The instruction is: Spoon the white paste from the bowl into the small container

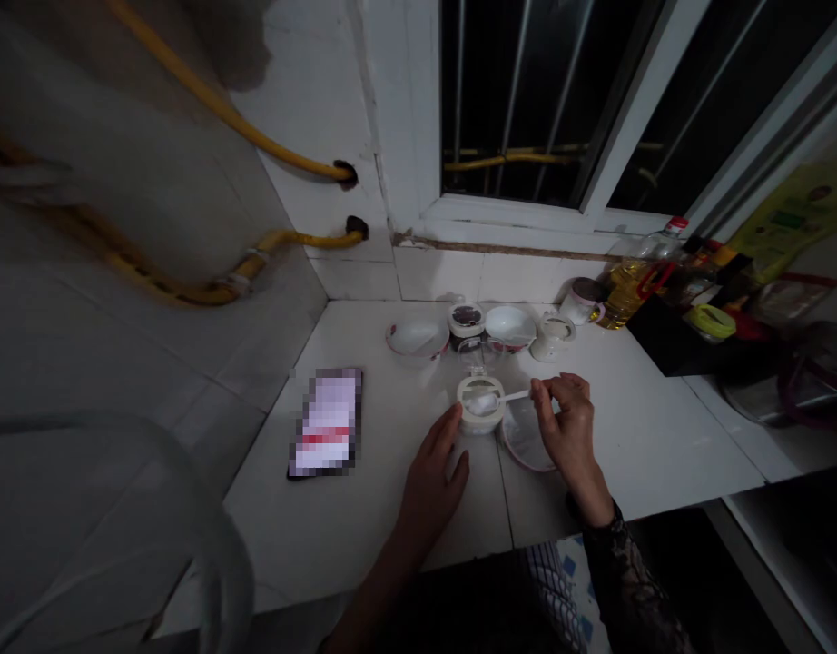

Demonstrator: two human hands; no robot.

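Observation:
My right hand (569, 422) pinches the handle of a small white spoon (517, 396). The spoon's bowl, heaped with a white powder (485, 403), is at the mouth of a seasoning jar (480, 425) with a cream rim. The jar's clear lid (478, 352) stands flipped up at the back. My left hand (438, 465) has its fingers apart, and its fingertips touch the jar's left side. Under my right hand sits a shallow white bowl (526, 440) with a pinkish rim, partly hidden by the hand.
Behind the jar stand two bowls (417, 338), a dark-filled jar (466, 318), a white jar (553, 336) and a mug (583, 302). A phone (327, 422) lies left. An oil bottle (629, 282), a black box (684, 336) and a metal pot (765, 391) are at the right.

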